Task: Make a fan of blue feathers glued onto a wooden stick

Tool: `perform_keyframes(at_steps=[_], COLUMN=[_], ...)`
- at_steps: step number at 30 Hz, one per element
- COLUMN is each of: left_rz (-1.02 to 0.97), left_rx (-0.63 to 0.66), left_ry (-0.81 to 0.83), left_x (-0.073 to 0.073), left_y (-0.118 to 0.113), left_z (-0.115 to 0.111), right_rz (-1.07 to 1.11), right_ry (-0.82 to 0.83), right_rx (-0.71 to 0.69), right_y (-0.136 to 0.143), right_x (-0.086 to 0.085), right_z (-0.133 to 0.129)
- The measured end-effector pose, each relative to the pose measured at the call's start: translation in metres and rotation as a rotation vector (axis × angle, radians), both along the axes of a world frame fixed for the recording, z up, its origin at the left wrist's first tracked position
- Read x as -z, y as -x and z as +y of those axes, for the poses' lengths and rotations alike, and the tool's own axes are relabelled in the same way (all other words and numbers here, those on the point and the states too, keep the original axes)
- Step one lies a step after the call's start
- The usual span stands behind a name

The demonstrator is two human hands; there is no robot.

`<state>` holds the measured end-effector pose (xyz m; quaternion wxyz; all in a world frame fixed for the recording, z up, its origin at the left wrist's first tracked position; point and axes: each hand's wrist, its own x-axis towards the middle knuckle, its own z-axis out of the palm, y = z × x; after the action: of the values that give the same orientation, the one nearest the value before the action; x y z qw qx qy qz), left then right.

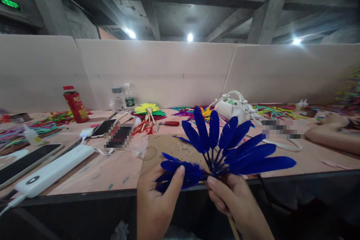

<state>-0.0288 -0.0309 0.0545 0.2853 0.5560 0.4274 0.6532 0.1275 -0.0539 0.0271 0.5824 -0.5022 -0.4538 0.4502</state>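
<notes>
A fan of deep blue feathers (213, 131) spreads out in front of me, its dark quills meeting at one point low in the middle. My right hand (234, 195) pinches the base where the quills meet. A light wooden stick (233, 228) comes out below that hand. On the left side, my left hand (161, 195) grips several blue feathers between thumb and fingers; these lie nearly flat and point left. Part of the quills is hidden behind my right thumb. Beneath the feathers lies a brown cardboard sheet (150, 157) with small scraps on it.
At left stand a white power bank (54, 170), a phone (30, 161) and a red bottle (75, 105). Behind are plastic bottles (129, 99), a yellow feather fan (147, 108), a red-handled tool (170, 123) and a white handbag (232, 108). Another person's arm (334, 133) rests at right.
</notes>
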Motion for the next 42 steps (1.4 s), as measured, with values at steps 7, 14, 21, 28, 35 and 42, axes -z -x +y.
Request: perform_keyframes(at_steps=[7, 14, 21, 28, 35, 42], left_rz=[0.017, 0.062, 0.034, 0.000, 0.008, 0.016], left_rx=[-0.033, -0.030, -0.036, -0.042, -0.024, -0.041], left_ry=[-0.028, -0.068, -0.045, -0.023, -0.039, -0.040], left_x=[0.001, 0.001, -0.003, -0.006, -0.006, -0.002], left_y=[0.001, 0.004, 0.002, -0.001, -0.001, 0.001], left_z=[-0.001, -0.004, -0.007, -0.010, -0.009, -0.008], right_rz=[0.109, 0.141, 0.203, 0.253, 0.164, 0.125], right_ry=[0.052, 0.058, 0.088, 0.098, 0.141, 0.061], right_rx=[-0.008, 0.084, 0.218, 0.282, 0.344, 0.259], right_y=[0.006, 0.010, 0.015, 0.020, 0.017, 0.008], right_x=[-0.008, -0.009, -0.008, -0.012, -0.002, 0.010], right_z=[-0.002, -0.006, -0.011, -0.013, -0.012, -0.009])
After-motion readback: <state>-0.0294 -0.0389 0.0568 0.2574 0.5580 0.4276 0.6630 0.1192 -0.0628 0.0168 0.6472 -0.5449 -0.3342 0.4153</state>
